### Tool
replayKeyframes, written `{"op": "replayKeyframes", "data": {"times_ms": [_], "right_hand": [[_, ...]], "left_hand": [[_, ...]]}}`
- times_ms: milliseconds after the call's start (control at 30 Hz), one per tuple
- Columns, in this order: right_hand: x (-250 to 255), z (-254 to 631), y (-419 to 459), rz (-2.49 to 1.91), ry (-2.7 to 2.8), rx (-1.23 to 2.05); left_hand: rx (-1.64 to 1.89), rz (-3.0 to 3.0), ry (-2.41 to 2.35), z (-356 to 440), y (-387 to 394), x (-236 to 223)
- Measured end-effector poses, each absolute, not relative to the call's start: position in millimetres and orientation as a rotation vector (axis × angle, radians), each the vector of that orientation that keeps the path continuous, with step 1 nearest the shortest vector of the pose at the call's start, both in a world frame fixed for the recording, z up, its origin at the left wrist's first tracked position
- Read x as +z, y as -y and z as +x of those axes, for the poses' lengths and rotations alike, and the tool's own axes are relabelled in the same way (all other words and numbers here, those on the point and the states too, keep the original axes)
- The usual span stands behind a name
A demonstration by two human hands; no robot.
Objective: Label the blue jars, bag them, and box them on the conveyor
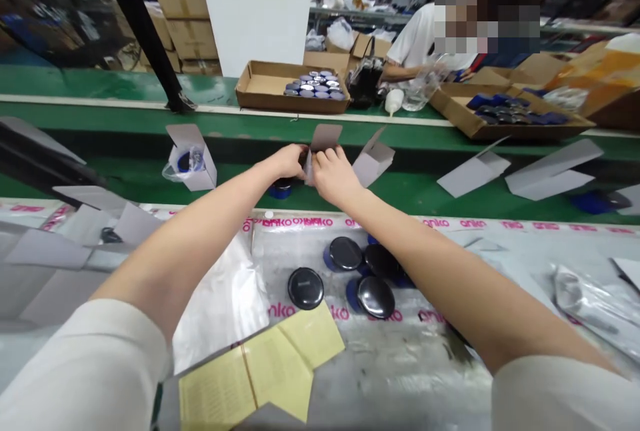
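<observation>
Head view.

Step in hand, by judgement: work at the mouth of a small white carton (309, 172). The carton stood on the green conveyor (415, 191), just beyond the far edge of the tabletop (415, 377), its flap upright. The next move appeared to call for one side steadied and the fingers worked at the opening, flap kept clear.

Left hand (290, 161): at the carton's left side, fingers bent inward; a blue, dark-topped container (281, 189) just below it. Right hand (331, 172): palm down over the carton's right side, fingers curled at the rim. Hands close together, the carton between; firmness of either grip could not be told.

Arms: both extended forward from the near corners, converging.

Also listed: black-lidded round containers (345, 253), inside the tabletop's far edge; yellow leaflets (225, 377), toward its near edge; a second open carton (375, 159), right of the hands.
</observation>
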State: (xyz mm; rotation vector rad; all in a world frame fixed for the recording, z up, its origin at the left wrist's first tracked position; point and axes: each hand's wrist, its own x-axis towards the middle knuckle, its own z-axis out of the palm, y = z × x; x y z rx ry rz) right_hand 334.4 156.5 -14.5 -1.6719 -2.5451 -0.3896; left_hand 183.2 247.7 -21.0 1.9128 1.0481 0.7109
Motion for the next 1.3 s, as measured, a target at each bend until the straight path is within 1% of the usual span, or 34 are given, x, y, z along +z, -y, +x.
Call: {"op": "replayKeyframes", "data": {"times_ms": [200, 400, 500, 567, 633, 700, 767, 833, 900, 1000, 1133, 1300], "right_hand": [[-20.4, 325.2, -154.5, -1.737, 2.500, -0.387], [-11.6, 317.9, -143.4, -1.798, 2.479, -0.321], [6.0, 316.8, -113.2, -1.785, 2.438, -0.293], [21.5, 313.4, -76.1, -1.736, 2.364, -0.280], [32.8, 306.7, -27.8, -1.611, 2.221, -0.103], [33.3, 297.8, 24.2, -1.523, 2.169, 0.217], [20.9, 288.9, 71.2, -1.563, 2.189, 0.583], [-0.2, 281.4, 106.6, -1.631, 2.157, 0.755], [-22.0, 275.6, 128.6, -1.664, 2.070, 0.823], [-42.1, 269.8, 141.5, -1.657, 1.900, 0.837], [-42.3, 266.1, 141.7, -1.608, 1.749, 0.885], [-36.4, 265.4, 141.0, -1.609, 1.620, 0.967]], "left_hand": [[0.485, 2.038, -1.301, 134.1, -217.1, -16.6], [0.515, 2.170, -1.315, 119.4, -166.3, -9.2], [0.486, 2.243, -1.248, 106.2, -131.6, -7.0], [0.403, 2.288, -1.224, 97.0, -108.3, -11.3], [0.346, 2.315, -1.209, 89.6, -88.9, -17.1], [0.364, 2.324, -1.192, 82.5, -73.7, -19.6], [0.466, 2.340, -1.191, 73.8, -58.9, -16.6], [0.593, 2.351, -1.202, 64.3, -39.6, -10.2], [0.625, 2.349, -1.131, 57.2, -14.3, -5.4], [0.425, 2.323, -0.860, 56.5, 24.4, -9.3], [0.322, 2.263, -0.719, 66.0, 46.5, -26.4], [0.246, 2.128, -0.724, 69.1, 38.1, -31.1]]}}
